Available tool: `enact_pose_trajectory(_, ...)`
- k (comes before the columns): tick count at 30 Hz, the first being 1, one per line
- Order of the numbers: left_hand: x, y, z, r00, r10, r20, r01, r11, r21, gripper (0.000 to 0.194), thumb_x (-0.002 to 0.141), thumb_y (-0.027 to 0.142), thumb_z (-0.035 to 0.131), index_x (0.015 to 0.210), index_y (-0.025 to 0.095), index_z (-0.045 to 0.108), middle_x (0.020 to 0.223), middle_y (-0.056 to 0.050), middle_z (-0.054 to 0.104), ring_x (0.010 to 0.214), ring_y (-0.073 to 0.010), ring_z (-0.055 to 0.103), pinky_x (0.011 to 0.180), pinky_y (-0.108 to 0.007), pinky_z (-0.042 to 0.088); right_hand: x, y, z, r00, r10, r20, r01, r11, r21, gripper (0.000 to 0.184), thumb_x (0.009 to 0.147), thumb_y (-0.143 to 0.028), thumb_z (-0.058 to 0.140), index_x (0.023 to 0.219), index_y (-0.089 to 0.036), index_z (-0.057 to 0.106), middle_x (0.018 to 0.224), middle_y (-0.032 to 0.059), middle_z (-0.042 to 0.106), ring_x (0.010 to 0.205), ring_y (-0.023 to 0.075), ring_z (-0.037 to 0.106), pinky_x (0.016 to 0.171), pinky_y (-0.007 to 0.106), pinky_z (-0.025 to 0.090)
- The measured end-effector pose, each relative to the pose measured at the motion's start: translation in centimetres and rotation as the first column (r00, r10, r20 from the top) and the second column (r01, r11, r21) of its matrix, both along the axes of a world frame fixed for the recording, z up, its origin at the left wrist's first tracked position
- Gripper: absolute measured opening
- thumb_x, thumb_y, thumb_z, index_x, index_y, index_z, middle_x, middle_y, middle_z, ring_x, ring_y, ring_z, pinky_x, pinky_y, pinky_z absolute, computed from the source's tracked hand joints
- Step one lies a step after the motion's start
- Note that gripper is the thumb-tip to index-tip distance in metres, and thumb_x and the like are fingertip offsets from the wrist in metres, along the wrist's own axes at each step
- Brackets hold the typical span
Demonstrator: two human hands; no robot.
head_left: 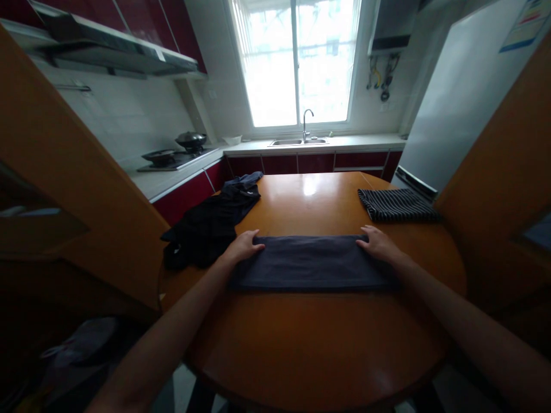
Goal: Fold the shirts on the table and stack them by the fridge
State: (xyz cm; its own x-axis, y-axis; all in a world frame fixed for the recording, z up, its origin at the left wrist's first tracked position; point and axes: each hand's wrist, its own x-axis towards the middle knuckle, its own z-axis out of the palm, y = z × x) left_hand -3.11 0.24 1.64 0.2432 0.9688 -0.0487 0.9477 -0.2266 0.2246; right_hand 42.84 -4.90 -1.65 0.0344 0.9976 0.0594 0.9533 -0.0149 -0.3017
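A dark blue-grey garment (314,264), folded into a long flat strip, lies across the wooden table in front of me. Its exact kind does not show. My left hand (243,246) grips its far left corner, thumb on top of the cloth and fingers at the far edge. At the far right corner my right hand (379,244) holds it in the same way. The fingertips under the cloth are partly hidden.
The oval wooden table (318,338) carries a loose heap of black clothes (210,221) at the left and a folded black-and-white striped cloth (398,205) at the right. Beyond stand a sink (286,142), a stove (161,166) and a fridge (451,97).
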Motion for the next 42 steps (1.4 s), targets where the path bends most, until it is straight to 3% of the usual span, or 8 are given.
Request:
enact_pose_trajectory(3,0.1,2.0,1.5,0.997,-0.073,0.002,0.073,0.995,-0.074,0.068,0.072,0.046,0.074,0.131,0.013,0.062,0.134,-0.014,0.063,0.126,-0.0312,0.057,0.105,-0.031,0.041,1.6,2.2,2.2,0.986,0.145,-0.079,-0.150,0.987,-0.057,0.056,0.086,-0.028,0.069,0.136,-0.004,0.060,0.133,0.0199,0.064,0.121,0.0267,0.062,0.105,0.031,0.045)
enact_pose_trajectory(6,0.1,3.7,2.5,0.994,-0.109,-0.009,0.106,0.981,-0.164,0.058,0.063,0.047,0.079,0.112,0.017,0.070,0.119,-0.009,0.070,0.112,-0.0292,0.063,0.092,-0.028,0.047,2.4,3.8,3.7,0.961,0.216,-0.174,-0.247,0.952,-0.180,0.053,0.079,-0.028,0.076,0.126,-0.006,0.067,0.112,0.0149,0.074,0.098,0.0233,0.070,0.087,0.028,0.052)
enact_pose_trajectory(11,-0.6,5.7,3.3,0.990,-0.134,-0.033,0.115,0.933,-0.342,0.053,0.056,0.052,0.079,0.094,0.017,0.068,0.094,-0.005,0.072,0.086,-0.0230,0.065,0.069,-0.025,0.047,3.1,5.8,4.5,0.916,0.264,-0.303,-0.364,0.864,-0.347,0.052,0.065,-0.039,0.084,0.106,-0.009,0.073,0.094,0.0102,0.075,0.086,0.0223,0.069,0.073,0.026,0.052)
enact_pose_trajectory(20,-1.5,7.4,3.8,0.982,-0.189,-0.005,0.160,0.845,-0.510,0.052,0.052,0.064,0.080,0.069,0.019,0.061,0.070,0.002,0.062,0.071,-0.0175,0.054,0.061,-0.025,0.038,4.3,6.2,5.5,0.910,0.286,-0.300,-0.406,0.763,-0.502,0.043,0.057,-0.051,0.080,0.076,-0.014,0.071,0.080,0.0053,0.070,0.079,0.0217,0.063,0.065,0.027,0.045)
enact_pose_trajectory(27,-2.1,7.2,4.3,0.980,-0.114,0.164,0.187,0.811,-0.555,0.054,0.050,0.057,0.084,0.086,0.019,0.069,0.081,0.001,0.069,0.078,-0.0185,0.060,0.067,-0.024,0.043,5.0,5.4,5.4,0.879,0.232,-0.418,-0.419,0.794,-0.440,0.036,0.061,-0.047,0.078,0.072,-0.017,0.063,0.076,0.0022,0.066,0.075,0.0186,0.060,0.066,0.027,0.045)
enact_pose_trajectory(33,-2.4,7.0,4.3,0.977,-0.102,0.186,0.196,0.769,-0.609,0.050,0.057,0.053,0.082,0.092,0.017,0.077,0.085,0.000,0.075,0.084,-0.0207,0.064,0.076,-0.026,0.046,4.9,5.1,5.4,0.854,0.166,-0.494,-0.424,0.773,-0.473,0.039,0.062,-0.046,0.080,0.083,-0.014,0.074,0.089,0.0080,0.074,0.086,0.0231,0.066,0.075,0.028,0.050)
enact_pose_trajectory(37,-2.7,6.9,5.2,0.969,-0.082,0.231,0.205,0.787,-0.582,0.046,0.057,0.051,0.083,0.089,0.018,0.080,0.084,-0.001,0.076,0.083,-0.0210,0.065,0.075,-0.026,0.047,5.1,5.3,5.5,0.855,0.168,-0.490,-0.407,0.803,-0.435,0.041,0.062,-0.047,0.080,0.083,-0.012,0.076,0.086,0.0092,0.074,0.082,0.0225,0.066,0.072,0.028,0.050)
enact_pose_trajectory(42,-2.8,8.0,8.6,0.961,-0.107,0.254,0.211,0.878,-0.429,0.039,0.059,0.049,0.084,0.085,0.020,0.081,0.080,-0.001,0.075,0.077,-0.0203,0.063,0.070,-0.026,0.047,5.4,7.1,7.6,0.879,0.178,-0.442,-0.344,0.880,-0.329,0.038,0.063,-0.048,0.082,0.081,-0.015,0.077,0.080,0.0060,0.073,0.076,0.0211,0.065,0.068,0.029,0.050)
